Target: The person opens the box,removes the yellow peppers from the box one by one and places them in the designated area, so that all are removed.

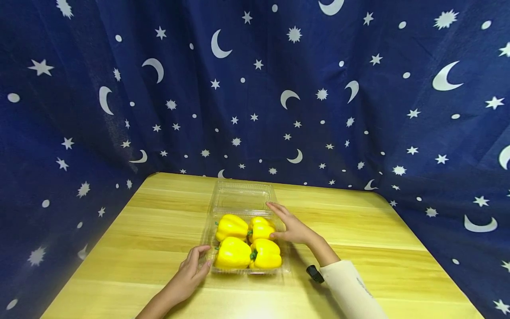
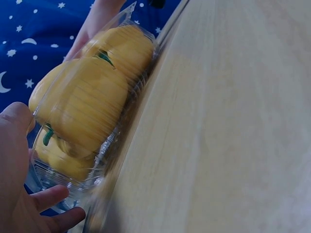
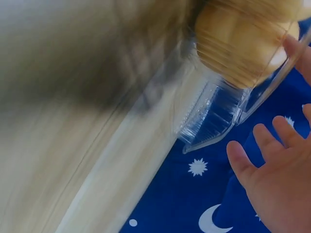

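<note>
Several yellow bell peppers (image 1: 233, 253) with green stems sit in two rows in a clear plastic clamshell box (image 1: 286, 267). Its transparent lid (image 1: 244, 195) lies folded back on the far side. At the box's near left corner is my left hand (image 1: 187, 278), thumb and fingers spread and loosely bent beside the wall. My right hand (image 1: 295, 228) reaches over the right side, its thumb by the far right pepper (image 1: 261, 229) and its fingers extended towards the lid hinge. In the right wrist view, the fingers (image 3: 267, 141) are spread apart from the box's end. Neither hand grips anything.
The box stands on a light wooden table (image 1: 338, 248). A dark blue curtain (image 1: 255, 88) with white moons and stars hangs behind the table and along both sides. A black device (image 1: 314, 274) is at the right wrist, next to a cream sleeve (image 1: 352, 288).
</note>
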A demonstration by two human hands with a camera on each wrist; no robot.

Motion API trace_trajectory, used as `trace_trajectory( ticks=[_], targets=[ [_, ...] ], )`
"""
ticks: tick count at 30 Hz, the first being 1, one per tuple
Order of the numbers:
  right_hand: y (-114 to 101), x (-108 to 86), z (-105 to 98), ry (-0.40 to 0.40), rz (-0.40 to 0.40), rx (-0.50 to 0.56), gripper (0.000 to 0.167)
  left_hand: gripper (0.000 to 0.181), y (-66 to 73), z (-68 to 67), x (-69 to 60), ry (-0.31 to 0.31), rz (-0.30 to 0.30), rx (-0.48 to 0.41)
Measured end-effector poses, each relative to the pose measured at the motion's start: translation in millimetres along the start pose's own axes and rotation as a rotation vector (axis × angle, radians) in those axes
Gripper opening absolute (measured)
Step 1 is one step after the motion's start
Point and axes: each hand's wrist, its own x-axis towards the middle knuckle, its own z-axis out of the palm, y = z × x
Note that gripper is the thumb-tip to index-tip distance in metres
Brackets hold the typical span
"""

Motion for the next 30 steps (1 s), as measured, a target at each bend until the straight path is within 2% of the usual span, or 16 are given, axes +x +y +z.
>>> trace_trajectory(
  ticks=[7,13,24,30],
  targets=[
    [-7,-4.0,6,-0.048,0.017,-0.177,0.087,0.044,0.2,0.2,-1.2,-0.002,-0.011,0.002],
    [-10,0.6,9,-0.071,0.005,-0.275,0.089,0.046,-1.8,1.1,-0.4,-0.006,0.002,-0.003],
    [-14,2.3,13,-0.098,0.046,-0.262,0.085,0.047,-1.0,0.6,1.2,-0.011,0.018,0.007],
    [-15,2.2,14,-0.098,0.033,-0.270,0.077,0.047,-2.3,0.9,0.7,-0.001,0.012,0.004]
  ],
)
